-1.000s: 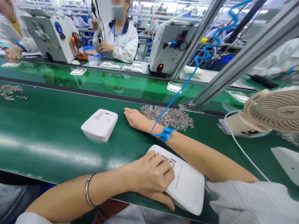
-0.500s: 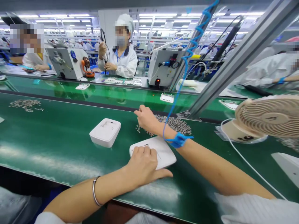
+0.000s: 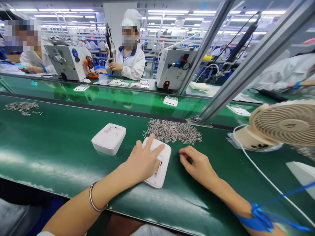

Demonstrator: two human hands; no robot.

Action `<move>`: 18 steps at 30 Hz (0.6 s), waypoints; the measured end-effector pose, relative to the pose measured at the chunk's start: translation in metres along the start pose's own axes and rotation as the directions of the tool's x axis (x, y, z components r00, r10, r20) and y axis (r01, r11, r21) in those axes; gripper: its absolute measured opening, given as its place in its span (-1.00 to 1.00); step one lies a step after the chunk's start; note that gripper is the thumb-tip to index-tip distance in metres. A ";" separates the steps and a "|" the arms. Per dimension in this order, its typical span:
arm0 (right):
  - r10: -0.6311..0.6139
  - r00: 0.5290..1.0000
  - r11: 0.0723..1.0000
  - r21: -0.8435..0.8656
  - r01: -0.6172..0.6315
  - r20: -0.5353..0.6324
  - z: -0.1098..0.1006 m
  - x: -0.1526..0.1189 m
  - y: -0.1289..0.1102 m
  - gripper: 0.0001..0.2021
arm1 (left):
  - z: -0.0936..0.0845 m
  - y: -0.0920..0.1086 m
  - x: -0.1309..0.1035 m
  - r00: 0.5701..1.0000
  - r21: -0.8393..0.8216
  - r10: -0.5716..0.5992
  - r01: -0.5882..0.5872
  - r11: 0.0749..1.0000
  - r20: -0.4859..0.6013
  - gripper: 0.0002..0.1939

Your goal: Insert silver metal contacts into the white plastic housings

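Left hand (image 3: 142, 161), fingers wide, atop a white housing (image 3: 166, 155), recess (image 3: 157, 169) upward, long axis roughly near-to-far.

left hand (image 3: 142, 160) partly hides white case (image 3: 164, 160); right edge crops fan (image 3: 285, 125).

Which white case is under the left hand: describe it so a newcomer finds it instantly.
On the near green work surface, find the middle pile of small metal parts. On its near side lies a rounded white case. Unlike the neighbouring case to its left, it has the left hand on it.
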State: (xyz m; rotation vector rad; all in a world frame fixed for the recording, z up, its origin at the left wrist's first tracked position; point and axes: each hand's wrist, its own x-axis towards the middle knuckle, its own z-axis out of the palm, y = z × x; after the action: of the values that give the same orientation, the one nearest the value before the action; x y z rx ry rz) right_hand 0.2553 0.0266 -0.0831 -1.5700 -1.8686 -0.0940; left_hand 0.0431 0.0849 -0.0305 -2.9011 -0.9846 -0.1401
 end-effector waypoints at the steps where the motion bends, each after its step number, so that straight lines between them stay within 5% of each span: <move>1: 0.015 1.000 1.000 0.021 -0.015 0.001 0.001 0.001 -0.001 -0.87 | -0.003 0.000 0.001 0.997 0.025 -0.074 0.073 0.997 0.010 -0.51; 4: 0.104 0.994 0.990 0.098 -0.102 -0.014 0.000 0.007 -0.005 -0.85 | -0.009 0.002 0.004 0.977 0.071 -0.215 0.214 0.974 0.008 -0.56; 9: 0.369 0.929 0.859 0.378 -0.344 0.007 -0.005 0.010 -0.018 -0.92 | -0.007 0.013 -0.001 0.988 0.081 -0.153 0.153 0.985 -0.004 -0.58; 11: 0.434 0.901 0.796 0.461 -0.392 0.018 -0.006 0.010 -0.022 -0.92 | -0.002 0.018 -0.004 0.985 0.127 -0.123 0.138 0.982 -0.119 -0.57; 14: 0.423 0.906 0.785 0.490 -0.379 0.023 -0.007 0.010 -0.024 -0.92 | 0.007 0.025 -0.010 0.932 0.208 0.023 0.056 0.977 -0.361 -0.56; 18: 0.323 0.946 0.823 0.483 -0.298 0.033 -0.007 0.010 -0.020 -0.91 | 0.015 0.032 -0.016 0.915 0.213 0.250 -0.189 0.959 -0.316 -0.48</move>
State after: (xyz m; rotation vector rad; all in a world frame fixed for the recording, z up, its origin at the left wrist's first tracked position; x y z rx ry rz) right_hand 0.2398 0.0264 -0.0651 -1.4675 -1.4217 0.4472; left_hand 0.0507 0.0509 -0.0486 -2.6712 -0.5755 -0.4934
